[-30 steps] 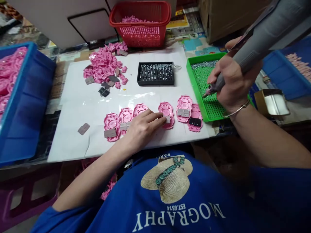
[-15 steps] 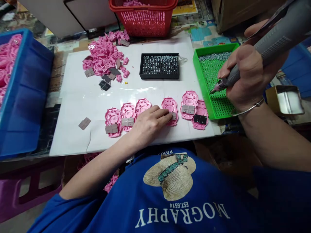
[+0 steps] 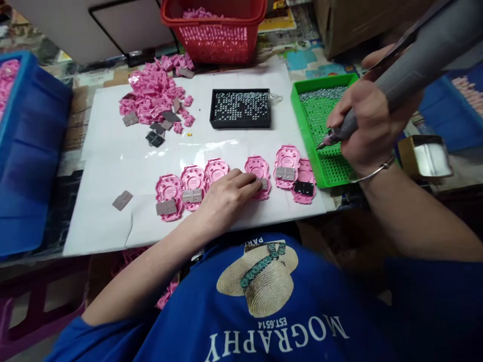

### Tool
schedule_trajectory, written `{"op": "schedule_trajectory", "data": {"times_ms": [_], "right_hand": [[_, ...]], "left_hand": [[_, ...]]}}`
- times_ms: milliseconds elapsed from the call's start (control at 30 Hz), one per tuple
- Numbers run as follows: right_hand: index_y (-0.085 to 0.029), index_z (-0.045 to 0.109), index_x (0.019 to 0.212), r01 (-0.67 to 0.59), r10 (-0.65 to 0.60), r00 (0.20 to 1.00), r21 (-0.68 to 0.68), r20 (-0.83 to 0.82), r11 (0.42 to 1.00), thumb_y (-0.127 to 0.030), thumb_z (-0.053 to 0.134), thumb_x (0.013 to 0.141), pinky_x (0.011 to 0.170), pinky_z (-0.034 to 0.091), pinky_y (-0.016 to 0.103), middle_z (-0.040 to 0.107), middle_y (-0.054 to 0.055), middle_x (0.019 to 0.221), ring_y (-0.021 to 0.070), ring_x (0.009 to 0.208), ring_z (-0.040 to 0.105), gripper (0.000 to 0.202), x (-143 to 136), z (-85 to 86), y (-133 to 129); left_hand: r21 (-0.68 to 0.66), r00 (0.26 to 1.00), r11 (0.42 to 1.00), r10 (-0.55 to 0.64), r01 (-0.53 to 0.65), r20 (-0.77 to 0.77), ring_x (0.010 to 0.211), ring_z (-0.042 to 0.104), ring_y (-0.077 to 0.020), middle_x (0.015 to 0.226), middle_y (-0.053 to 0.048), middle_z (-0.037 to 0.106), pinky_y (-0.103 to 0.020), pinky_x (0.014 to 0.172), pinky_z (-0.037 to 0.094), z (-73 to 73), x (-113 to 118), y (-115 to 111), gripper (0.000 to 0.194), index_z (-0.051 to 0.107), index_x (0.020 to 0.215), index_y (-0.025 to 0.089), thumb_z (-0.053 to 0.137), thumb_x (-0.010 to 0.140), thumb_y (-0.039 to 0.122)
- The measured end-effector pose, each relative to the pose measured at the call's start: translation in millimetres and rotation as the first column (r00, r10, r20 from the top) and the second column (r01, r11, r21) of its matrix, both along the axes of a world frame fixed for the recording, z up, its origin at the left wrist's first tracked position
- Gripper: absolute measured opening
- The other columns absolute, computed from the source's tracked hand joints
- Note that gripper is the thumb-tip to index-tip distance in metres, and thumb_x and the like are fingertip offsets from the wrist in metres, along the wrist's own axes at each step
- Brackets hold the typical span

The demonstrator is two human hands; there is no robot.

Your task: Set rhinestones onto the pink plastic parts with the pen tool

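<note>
Two spots to mind: light touch on one, straight aim on the other

So your left hand (image 3: pixel 228 196) has its fingers close together, tips down on the small grey rectangular plastic plate (image 3: pixel 263 184) at the near end of a pink scalloped plastic shell (image 3: pixel 257 166), on the white sheet (image 3: pixel 109 161) in front of you. Can't tell if they're pinching or just pressing. I'd press flat and lightly so the plate doesn't skew. Your right hand (image 3: pixel 368 118) is wrapped round the chunky grey plastic screwdriver (image 3: pixel 413 60), tip over the green perforated plastic tray (image 3: pixel 337 168) near its left wall; can't tell if it touches any of the small silver metal screws (image 3: pixel 326 94). I'd line the bit up straight, a slanted one probably slips. Direction-wise, the shell lies hollow side up, long axis running away from you, plate crosswise. The screwdriver slants, tip down and left, body rising to your right
</note>
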State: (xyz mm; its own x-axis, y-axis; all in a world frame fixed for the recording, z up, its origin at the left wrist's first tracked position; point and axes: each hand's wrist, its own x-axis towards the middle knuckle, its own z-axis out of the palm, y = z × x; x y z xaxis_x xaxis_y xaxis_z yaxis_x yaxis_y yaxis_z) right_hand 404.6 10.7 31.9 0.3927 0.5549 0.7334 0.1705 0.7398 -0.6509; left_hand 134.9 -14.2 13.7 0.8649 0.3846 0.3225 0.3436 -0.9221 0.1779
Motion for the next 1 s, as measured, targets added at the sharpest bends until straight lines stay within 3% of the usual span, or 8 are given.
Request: {"op": "schedule_trajectory", "data": {"times_ms": [200, 433, 567, 667, 767, 867, 933, 1000], "right_hand": [[-0.035, 0.055, 0.101, 0.094, -0.081, 0.994, -0.211, 0.067, 0.973, -0.073, 0.072, 0.07, 0.049, 0.048, 0.035, 0.046, -0.007, 0.056, 0.0138, 0.041, 0.042, 0.052, 3.7, -3.1, -1.2], [-0.036, 0.052, 0.103, 0.098, -0.077, 0.993, -0.277, 0.087, 0.956, -0.072, 0.069, 0.072, 0.048, 0.043, 0.037, 0.048, -0.006, 0.058, 0.0168, 0.045, 0.046, 0.051, 2.9, -1.7, -4.2], [-0.034, 0.055, 0.097, 0.063, -0.057, 0.998, -0.219, 0.032, 0.974, -0.073, 0.073, 0.067, 0.039, 0.036, 0.032, 0.046, -0.007, 0.054, 0.0135, 0.039, 0.042, 0.053, 0.5, 1.7, -3.5], [-0.031, 0.06, 0.094, 0.053, -0.053, 0.999, -0.157, 0.003, 0.986, -0.069, 0.077, 0.065, 0.035, 0.031, 0.029, 0.046, -0.008, 0.054, 0.0113, 0.037, 0.044, 0.051, 0.2, 1.9, -2.1], [-0.029, 0.062, 0.095, 0.047, -0.047, 0.999, -0.107, -0.002, 0.993, -0.065, 0.08, 0.065, 0.034, 0.03, 0.026, 0.046, -0.008, 0.053, 0.0097, 0.036, 0.044, 0.05, 0.7, 0.2, 0.5], [-0.028, 0.062, 0.095, 0.033, -0.034, 0.999, -0.062, -0.003, 0.998, -0.062, 0.08, 0.067, 0.033, 0.03, 0.026, 0.044, -0.009, 0.052, 0.0091, 0.036, 0.044, 0.047, 1.2, -1.8, 3.0], [-0.028, 0.061, 0.095, 0.008, -0.008, 1.0, -0.037, -0.004, 0.999, -0.06, 0.081, 0.069, 0.033, 0.031, 0.026, 0.043, -0.009, 0.053, 0.0093, 0.036, 0.044, 0.046, 1.5, -2.7, 4.2], [-0.028, 0.061, 0.095, -0.01, 0.01, 1.0, -0.024, -0.009, 1.0, -0.059, 0.082, 0.069, 0.032, 0.031, 0.026, 0.042, -0.009, 0.053, 0.009, 0.036, 0.043, 0.045, 1.8, -3.1, 4.8]], "left_hand": [[-0.027, 0.998, 0.999, -0.035, 0.037, 0.059, 0.085, 0.063, -0.02, 0.108, -0.013, 0.072, -0.032, 0.069, 0.056, 0.9, -1.9, 3.3, 0.021, 0.066, 0.111, 0.011, 0.052, 0.096, 0.011], [-0.014, 0.989, 1.0, -0.021, 0.023, 0.146, 0.086, 0.064, -0.0188, 0.109, -0.013, 0.072, -0.032, 0.072, 0.055, 5.9, -5.0, 2.3, 0.023, 0.064, 0.115, 0.013, 0.05, 0.097, 0.01], [0.006, 0.992, 1.0, 0.024, -0.025, 0.124, 0.083, 0.063, -0.0178, 0.103, -0.011, 0.073, -0.031, 0.072, 0.054, 8.1, -5.9, -8.1, 0.021, 0.063, 0.116, 0.013, 0.052, 0.098, 0.015], [0.105, 0.992, 0.99, 0.087, -0.096, 0.089, 0.075, 0.059, -0.0176, 0.091, -0.01, 0.072, -0.03, 0.066, 0.05, 6.8, -3.1, -15.6, 0.021, 0.062, 0.116, 0.011, 0.055, 0.097, 0.017], [0.2, 0.984, 0.965, 0.159, -0.172, 0.077, 0.068, 0.054, -0.0179, 0.076, -0.007, 0.067, -0.03, 0.061, 0.046, 3.3, 2.9, -17.9, 0.022, 0.065, 0.111, 0.01, 0.058, 0.097, 0.026], [0.208, 0.977, 0.956, 0.189, -0.206, 0.099, 0.064, 0.053, -0.0173, 0.068, -0.004, 0.062, -0.029, 0.057, 0.044, 2.2, 6.7, -15.5, 0.027, 0.066, 0.106, 0.011, 0.059, 0.098, 0.035], [0.184, 0.982, 0.967, 0.163, -0.178, 0.097, 0.066, 0.054, -0.0174, 0.073, -0.005, 0.065, -0.029, 0.059, 0.047, 4.7, 4.9, -11.3, 0.023, 0.066, 0.109, 0.011, 0.056, 0.099, 0.029], [0.16, 0.994, 0.981, 0.097, -0.105, 0.059, 0.079, 0.06, -0.0196, 0.093, -0.01, 0.072, -0.033, 0.068, 0.052, 9.5, -0.4, -4.3, 0.023, 0.065, 0.116, 0.012, 0.051, 0.098, 0.017]]}}
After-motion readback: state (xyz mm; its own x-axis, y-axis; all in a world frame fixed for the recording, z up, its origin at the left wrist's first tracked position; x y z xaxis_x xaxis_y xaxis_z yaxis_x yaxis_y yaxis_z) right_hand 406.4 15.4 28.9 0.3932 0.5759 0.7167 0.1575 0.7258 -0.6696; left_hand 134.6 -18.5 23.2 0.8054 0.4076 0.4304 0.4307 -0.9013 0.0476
